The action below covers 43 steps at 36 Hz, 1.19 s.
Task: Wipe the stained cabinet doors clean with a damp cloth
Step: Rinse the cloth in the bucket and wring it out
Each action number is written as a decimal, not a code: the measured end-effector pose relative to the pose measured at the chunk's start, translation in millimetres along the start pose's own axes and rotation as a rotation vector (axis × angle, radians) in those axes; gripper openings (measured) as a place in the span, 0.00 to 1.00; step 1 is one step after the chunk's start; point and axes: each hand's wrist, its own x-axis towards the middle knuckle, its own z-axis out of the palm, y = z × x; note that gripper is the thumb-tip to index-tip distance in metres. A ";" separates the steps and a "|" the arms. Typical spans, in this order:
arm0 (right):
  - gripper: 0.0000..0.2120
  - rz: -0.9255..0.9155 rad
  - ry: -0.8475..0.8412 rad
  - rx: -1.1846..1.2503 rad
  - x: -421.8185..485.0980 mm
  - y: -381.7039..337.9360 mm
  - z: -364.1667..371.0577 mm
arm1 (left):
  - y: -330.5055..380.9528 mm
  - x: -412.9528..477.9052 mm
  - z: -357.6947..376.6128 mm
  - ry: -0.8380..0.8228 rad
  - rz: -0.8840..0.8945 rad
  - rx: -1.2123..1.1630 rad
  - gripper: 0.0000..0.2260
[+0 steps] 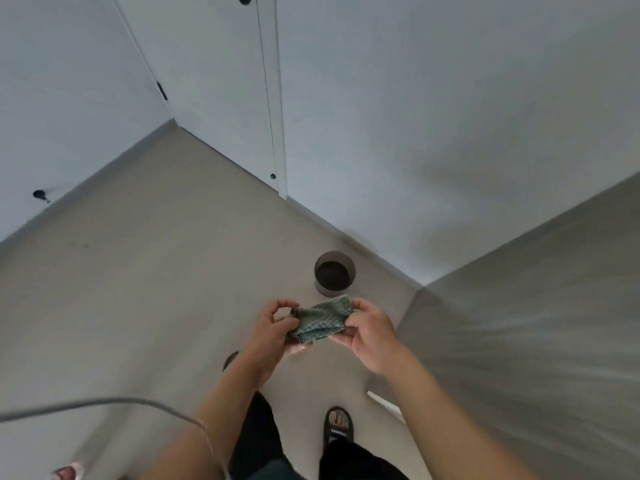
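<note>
Both hands are meeting in front of the person's body and sharing one small green-grey cloth (320, 322) between them. The left hand (273, 327) is pinching the cloth's left edge: its thumb and forefinger are curling into a loose ring above, while the lower fingers are cupping underneath. The right hand (370, 336) is gripping the opposite edge, with the thumb lying on top, the fingers curling beneath and the back of the hand facing the camera. Both forearms are bare and reaching forward, angling inward so that the wrists are converging on the cloth. The cloth is hanging crumpled in the air between the two grips, touching nothing else.

Just beyond the hands, a round dark container (334, 273) is standing on the pale floor (156, 271), near the foot of a white wall. Far beyond the left hand, the white cabinet doors (207, 81) are standing well apart from the cloth, and a small black knob (273, 176) is showing near their lower edge. Nearer than the hands, a foot in a dark sandal (337, 427) is resting on the floor beside dark trouser legs. A thin grey cable (138, 400) is arching across the left forearm. To the right of the right hand, a grey surface is sloping away, too blurred to tell what it is
</note>
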 end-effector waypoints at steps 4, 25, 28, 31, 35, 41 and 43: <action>0.18 -0.019 0.143 0.073 58.0 -23.9 6.0 | 28.4 96.4 -6.4 -0.203 -0.117 0.133 0.12; 0.07 -0.026 0.498 -0.387 505.2 17.4 -107.9 | -125.8 582.2 -1.0 -0.234 0.131 0.966 0.09; 0.07 -0.134 0.600 -0.665 571.3 30.9 -126.7 | -150.4 640.8 1.5 -0.048 0.166 0.899 0.13; 0.09 -0.238 0.623 -0.967 636.7 57.5 -143.1 | -181.3 694.1 -10.8 0.020 0.265 0.917 0.15; 0.07 -0.284 0.555 -1.388 702.1 98.9 -149.3 | -218.8 733.5 -30.2 -0.061 0.243 0.936 0.14; 0.11 -0.090 0.396 -1.538 768.7 129.3 -147.1 | -234.3 752.2 -47.1 -0.280 0.286 0.916 0.16; 0.12 0.009 0.240 -1.581 779.9 130.5 -145.7 | -233.6 755.0 -56.8 -0.300 0.288 0.885 0.16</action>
